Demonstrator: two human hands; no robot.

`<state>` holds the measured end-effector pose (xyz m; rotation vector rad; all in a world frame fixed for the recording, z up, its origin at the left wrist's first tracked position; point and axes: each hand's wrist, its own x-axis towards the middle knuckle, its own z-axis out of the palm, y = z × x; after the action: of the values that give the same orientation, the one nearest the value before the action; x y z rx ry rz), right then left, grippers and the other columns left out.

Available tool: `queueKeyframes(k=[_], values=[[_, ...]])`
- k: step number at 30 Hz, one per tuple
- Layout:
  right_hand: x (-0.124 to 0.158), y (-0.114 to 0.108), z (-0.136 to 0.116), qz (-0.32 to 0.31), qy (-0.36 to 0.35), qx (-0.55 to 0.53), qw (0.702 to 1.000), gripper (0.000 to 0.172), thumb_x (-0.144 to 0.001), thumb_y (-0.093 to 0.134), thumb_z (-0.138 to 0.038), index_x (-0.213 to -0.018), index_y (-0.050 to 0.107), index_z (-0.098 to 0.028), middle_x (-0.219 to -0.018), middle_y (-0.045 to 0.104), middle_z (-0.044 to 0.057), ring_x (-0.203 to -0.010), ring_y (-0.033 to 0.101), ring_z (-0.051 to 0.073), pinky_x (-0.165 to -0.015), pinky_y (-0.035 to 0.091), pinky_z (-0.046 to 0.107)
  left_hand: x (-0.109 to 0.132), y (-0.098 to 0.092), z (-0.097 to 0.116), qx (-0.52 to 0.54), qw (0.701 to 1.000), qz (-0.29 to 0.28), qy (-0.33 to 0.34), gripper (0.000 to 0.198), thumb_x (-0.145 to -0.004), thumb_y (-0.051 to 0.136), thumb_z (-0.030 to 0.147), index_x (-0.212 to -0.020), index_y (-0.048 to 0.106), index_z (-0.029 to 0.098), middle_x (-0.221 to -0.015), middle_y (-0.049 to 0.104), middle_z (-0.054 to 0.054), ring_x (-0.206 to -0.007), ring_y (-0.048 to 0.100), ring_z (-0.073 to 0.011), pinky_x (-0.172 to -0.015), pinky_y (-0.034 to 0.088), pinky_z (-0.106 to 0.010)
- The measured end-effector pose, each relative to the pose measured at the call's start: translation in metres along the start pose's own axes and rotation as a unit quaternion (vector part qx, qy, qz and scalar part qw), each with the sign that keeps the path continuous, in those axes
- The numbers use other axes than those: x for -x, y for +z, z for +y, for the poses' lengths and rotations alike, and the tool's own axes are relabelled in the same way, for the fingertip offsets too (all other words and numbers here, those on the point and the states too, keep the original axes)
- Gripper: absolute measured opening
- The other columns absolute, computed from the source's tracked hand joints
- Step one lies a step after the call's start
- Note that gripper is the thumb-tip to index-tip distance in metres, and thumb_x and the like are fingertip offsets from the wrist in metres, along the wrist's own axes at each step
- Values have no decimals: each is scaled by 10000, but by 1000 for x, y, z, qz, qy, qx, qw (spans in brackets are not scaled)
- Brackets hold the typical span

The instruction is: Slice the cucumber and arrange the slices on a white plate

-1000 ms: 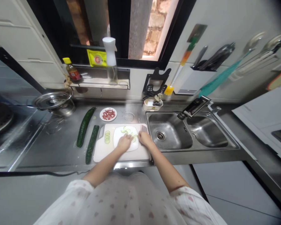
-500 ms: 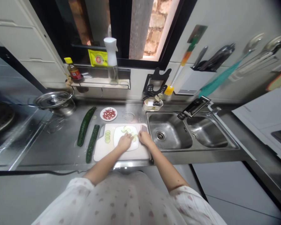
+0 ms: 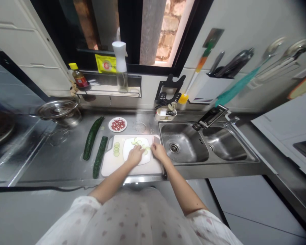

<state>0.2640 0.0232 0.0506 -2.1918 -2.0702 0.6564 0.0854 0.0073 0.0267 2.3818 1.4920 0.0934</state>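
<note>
A white squarish plate (image 3: 128,144) rests on a pale cutting board (image 3: 109,167), with thin green-edged cucumber slices (image 3: 136,140) laid in a curve on it. My left hand (image 3: 135,155) reaches over the plate, its fingers closed on a cucumber slice. Beside the plate's right edge, my right hand (image 3: 158,151) has its fingers curled together; whatever they may hold is hidden. Under my right forearm, a knife (image 3: 156,139) lies along the board's right side, its dark handle toward me. More slices form an overlapping row (image 3: 116,149) at the board's left.
Left of the board lie a whole cucumber (image 3: 93,137) and a cut one (image 3: 100,157). A small plate of chopped red pieces (image 3: 118,125) stands behind the board. A lidded pot (image 3: 61,112) is at far left; a double sink (image 3: 187,149) adjoins on the right.
The view has shifted very slightly. Both hands stay almost in place over and beside the plate; the right fingers have moved a little.
</note>
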Motion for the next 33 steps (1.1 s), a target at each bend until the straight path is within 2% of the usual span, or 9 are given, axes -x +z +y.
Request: queueKeyframes(k=[5, 11, 16, 22, 28, 33], values=[[5, 4, 5, 15, -3, -24, 1000, 364, -951, 390, -307, -1216, 588, -155, -959, 703, 94, -869, 619, 176, -704, 375, 221, -2, 0, 0, -9, 1000, 1, 6, 375, -950, 360, 219, -1228, 603, 283, -1131, 513, -87, -1111, 437, -221, -923, 443, -346], [10, 4, 9, 27, -1, -32, 999, 324, -946, 403, -286, -1148, 620, -156, -914, 708, 83, -847, 624, 170, -709, 377, 213, -3, -1, 1, -19, 1000, -2, 10, 374, -940, 360, 199, -1200, 622, 258, -1090, 519, -97, -1095, 448, -232, -870, 450, -333], [12, 3, 5, 8, 7, -21, 1000, 312, -939, 419, -291, -1138, 622, -163, -954, 704, 88, -870, 621, 170, -706, 375, 211, -2, -3, 2, -13, 1000, -11, 5, 396, -922, 371, 164, -1230, 602, 261, -1087, 536, -98, -1096, 451, -243, -851, 442, -334], [14, 9, -3, -7, -1, -20, 1000, 299, -946, 415, -309, -1092, 630, -161, -971, 697, 94, -879, 606, 169, -721, 365, 216, 7, -1, 3, -30, 1000, -3, -4, 409, -914, 383, 157, -1268, 559, 265, -1134, 537, -95, -1078, 442, -234, -828, 454, -323], [17, 11, -3, 19, -18, -42, 999, 277, -942, 400, -300, -1026, 637, -185, -934, 695, 64, -848, 604, 161, -708, 360, 215, 14, -3, 6, -14, 1000, -3, -5, 399, -912, 384, 155, -1252, 567, 256, -1159, 526, -92, -1091, 433, -235, -847, 460, -332], [26, 7, -6, 28, -20, -51, 998, 282, -930, 419, -296, -1069, 643, -197, -944, 696, 72, -849, 601, 173, -725, 374, 217, 28, -6, 1, 31, 999, 34, -28, 393, -889, 437, 168, -1239, 580, 276, -1193, 527, -63, -1108, 435, -216, -905, 447, -320]])
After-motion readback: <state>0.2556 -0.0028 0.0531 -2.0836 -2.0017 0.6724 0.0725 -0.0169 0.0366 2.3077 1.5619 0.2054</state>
